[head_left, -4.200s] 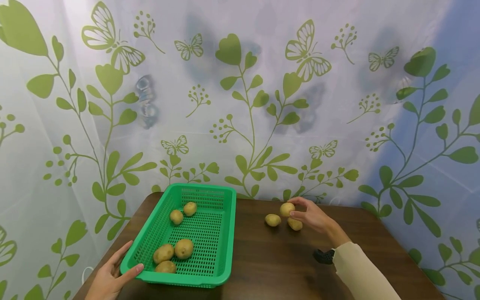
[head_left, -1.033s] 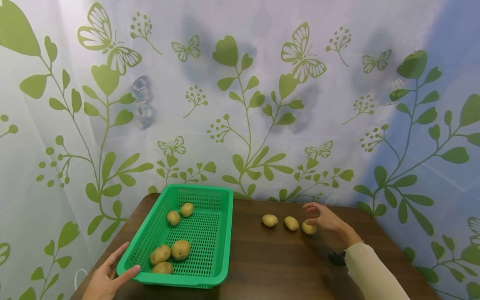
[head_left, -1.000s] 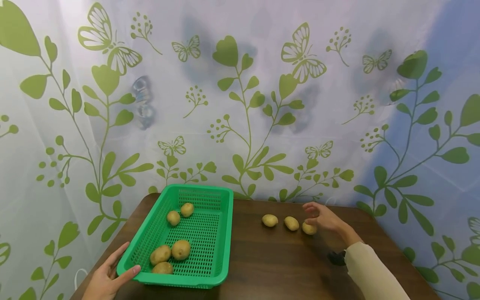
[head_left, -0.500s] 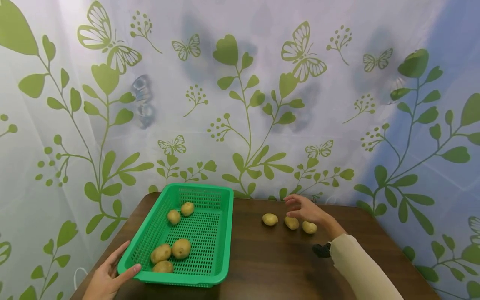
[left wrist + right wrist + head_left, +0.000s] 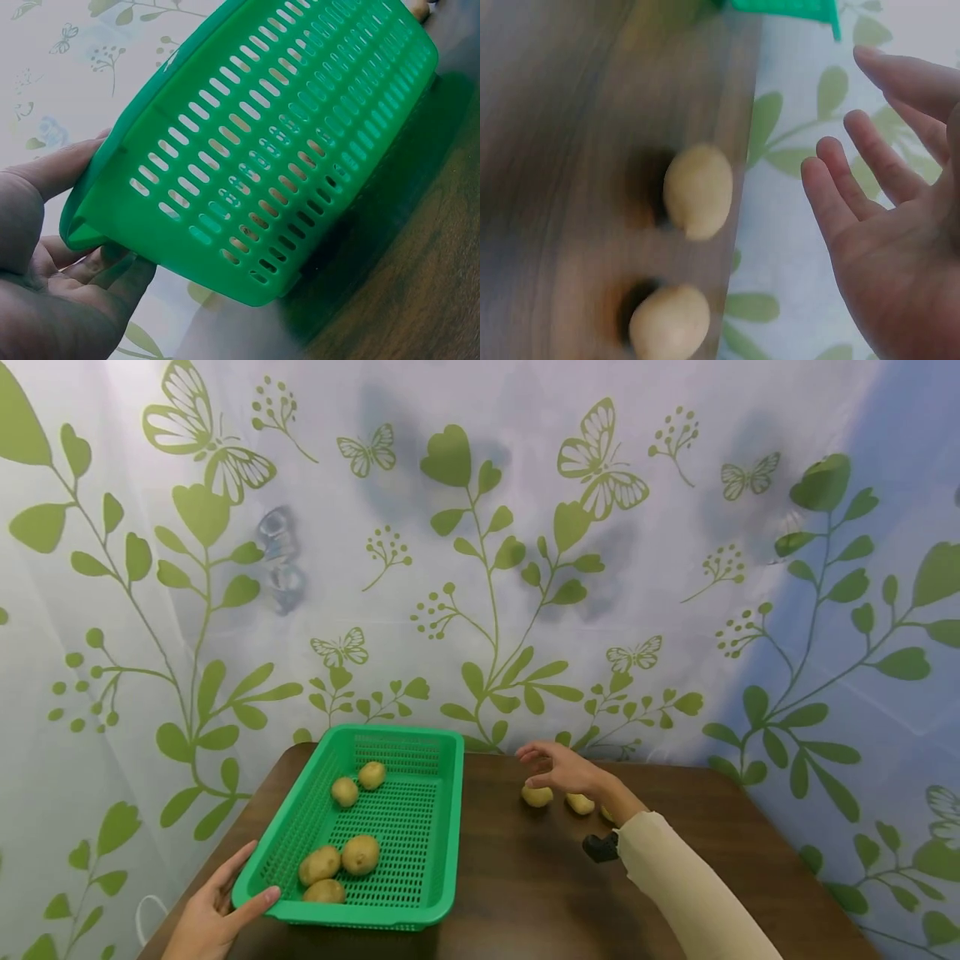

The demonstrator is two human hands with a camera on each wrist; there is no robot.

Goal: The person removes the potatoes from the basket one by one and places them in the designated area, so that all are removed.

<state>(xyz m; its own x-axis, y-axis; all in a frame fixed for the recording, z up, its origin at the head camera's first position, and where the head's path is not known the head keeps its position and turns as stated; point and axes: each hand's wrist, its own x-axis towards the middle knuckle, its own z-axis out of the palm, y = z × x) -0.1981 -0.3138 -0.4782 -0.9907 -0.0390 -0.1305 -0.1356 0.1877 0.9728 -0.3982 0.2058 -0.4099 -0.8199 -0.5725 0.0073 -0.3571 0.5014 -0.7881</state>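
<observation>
My left hand (image 5: 213, 914) grips the near left corner of a green plastic basket (image 5: 456, 835), thumb over the rim and fingers curled beneath it, as the left wrist view shows. Several potatoes lie in the basket: two near the far left side, among them one small potato (image 5: 345, 792), and a group at the near end around a larger potato (image 5: 361, 855). My right hand (image 5: 573, 774) hovers over the table, fingers spread and holding nothing. Below it lie a left potato (image 5: 537, 797), a middle potato (image 5: 580, 804) and a right one, mostly hidden by the wrist.
Everything stands on a dark brown wooden table (image 5: 517, 893). A curtain (image 5: 480, 568) printed with green leaves and butterflies hangs right behind the table's far edge. A black object (image 5: 600, 847) sits at the right wrist, by the beige sleeve (image 5: 675, 877).
Earlier my right hand held a potato above two others; it was set down at the right of a row. Since then the empty hand has moved left over the row. The left hand stays put.
</observation>
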